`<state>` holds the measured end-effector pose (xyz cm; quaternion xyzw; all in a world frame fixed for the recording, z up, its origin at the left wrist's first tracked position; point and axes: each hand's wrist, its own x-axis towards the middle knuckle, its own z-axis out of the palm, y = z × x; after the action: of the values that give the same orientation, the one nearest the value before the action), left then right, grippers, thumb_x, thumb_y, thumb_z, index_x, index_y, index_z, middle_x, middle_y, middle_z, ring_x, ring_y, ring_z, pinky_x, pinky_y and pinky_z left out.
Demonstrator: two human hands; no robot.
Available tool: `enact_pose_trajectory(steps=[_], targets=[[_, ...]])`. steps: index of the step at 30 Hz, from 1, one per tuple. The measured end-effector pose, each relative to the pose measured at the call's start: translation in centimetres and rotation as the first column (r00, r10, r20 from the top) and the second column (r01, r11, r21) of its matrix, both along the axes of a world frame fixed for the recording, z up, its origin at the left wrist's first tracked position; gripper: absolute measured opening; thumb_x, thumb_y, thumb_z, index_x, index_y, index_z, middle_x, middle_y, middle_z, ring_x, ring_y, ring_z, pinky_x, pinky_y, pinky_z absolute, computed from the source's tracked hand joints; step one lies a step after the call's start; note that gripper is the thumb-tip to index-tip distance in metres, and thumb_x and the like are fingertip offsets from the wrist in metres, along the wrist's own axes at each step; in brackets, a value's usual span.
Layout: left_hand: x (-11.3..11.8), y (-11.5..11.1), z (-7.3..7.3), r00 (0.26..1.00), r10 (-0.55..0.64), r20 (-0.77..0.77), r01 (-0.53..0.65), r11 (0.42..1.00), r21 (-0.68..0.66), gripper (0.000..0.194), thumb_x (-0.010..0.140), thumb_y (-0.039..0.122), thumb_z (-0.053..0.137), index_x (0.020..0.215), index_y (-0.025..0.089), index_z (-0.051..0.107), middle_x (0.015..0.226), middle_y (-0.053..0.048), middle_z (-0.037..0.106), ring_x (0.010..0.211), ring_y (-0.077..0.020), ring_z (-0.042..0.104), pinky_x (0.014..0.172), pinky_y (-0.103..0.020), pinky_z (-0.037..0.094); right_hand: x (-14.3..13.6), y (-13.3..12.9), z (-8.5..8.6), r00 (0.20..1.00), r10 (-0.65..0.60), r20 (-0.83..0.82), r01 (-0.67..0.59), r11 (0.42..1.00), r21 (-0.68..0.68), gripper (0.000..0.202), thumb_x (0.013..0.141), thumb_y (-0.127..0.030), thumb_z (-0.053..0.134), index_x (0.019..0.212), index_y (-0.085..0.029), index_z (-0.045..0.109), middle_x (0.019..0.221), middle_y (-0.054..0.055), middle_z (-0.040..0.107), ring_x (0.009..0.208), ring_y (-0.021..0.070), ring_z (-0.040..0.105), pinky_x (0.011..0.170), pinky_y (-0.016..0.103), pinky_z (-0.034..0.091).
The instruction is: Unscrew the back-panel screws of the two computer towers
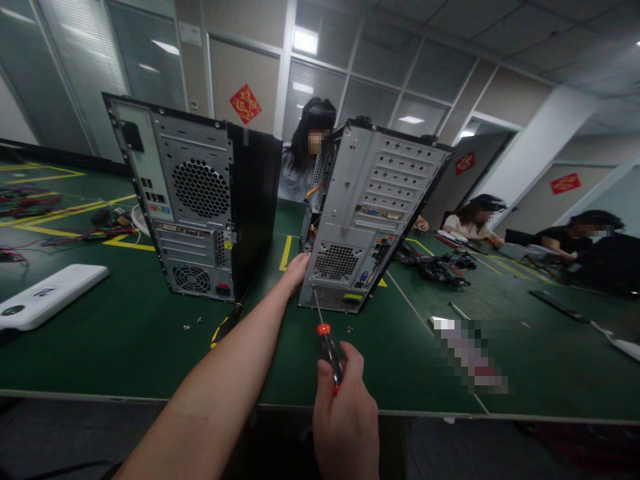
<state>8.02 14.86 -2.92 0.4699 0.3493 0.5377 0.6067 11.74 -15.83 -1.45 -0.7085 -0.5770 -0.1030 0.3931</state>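
I see silver-grey metal computer tower (373, 217) standing on green table (400, 373), orange cable (315, 191) at its open side; deeper contents hard to make out. Left hand (299, 272) against tower's edge, fingertips hidden: cannot tell grip. Right hand (347, 413) curled round black-and-red-handled screwdriver (327, 342), tip at tower's lower rear.

The right hand (347, 413) holds a screwdriver (327, 347), tip at the lower back of the open computer (345, 233); left hand (299, 268) against its side.
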Motion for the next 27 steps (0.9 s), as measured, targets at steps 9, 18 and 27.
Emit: enact_pose_trajectory(steps=[9,18,27], targets=[[-0.2,-0.1,0.1,1.0,0.01,-0.025,-0.01,1.0,0.001,0.015,0.087,0.033,0.072,0.093,0.02,0.077,0.105,-0.008,0.08,0.112,-0.0256,0.071,0.105,-0.04,0.054,-0.4,0.4,-0.2,0.995,0.033,0.092,-0.051,0.978,0.202,0.021,0.11,-0.032,0.049,0.119,-0.02,0.064,0.112,0.012,0.058,0.078,0.0189,0.071,0.062,0.03,0.059],[-0.1,0.1,-0.2,0.998,0.014,-0.065,-0.014,1.0,0.002,0.021,0.089,0.037,0.07,0.099,0.021,0.079,0.107,-0.008,0.08,0.109,-0.0256,0.071,0.103,-0.041,0.054,-0.7,0.2,-0.7,0.987,0.088,0.132,-0.12,0.96,0.253,0.029,0.105,-0.014,0.048,0.129,-0.017,0.064,0.12,0.014,0.053,0.091,0.019,0.071,0.074,0.031,0.064],[0.2,0.3,-0.3,0.999,0.035,-0.038,-0.033,0.999,0.04,0.017,0.087,0.035,0.071,0.091,0.02,0.078,0.105,-0.009,0.08,0.108,-0.0266,0.071,0.102,-0.041,0.055,-0.6,0.1,-0.2,0.995,0.088,0.05,-0.094,0.985,0.146,0.032,0.113,-0.038,0.043,0.126,-0.016,0.063,0.097,0.01,0.07,0.07,0.0192,0.073,0.053,0.026,0.056]])
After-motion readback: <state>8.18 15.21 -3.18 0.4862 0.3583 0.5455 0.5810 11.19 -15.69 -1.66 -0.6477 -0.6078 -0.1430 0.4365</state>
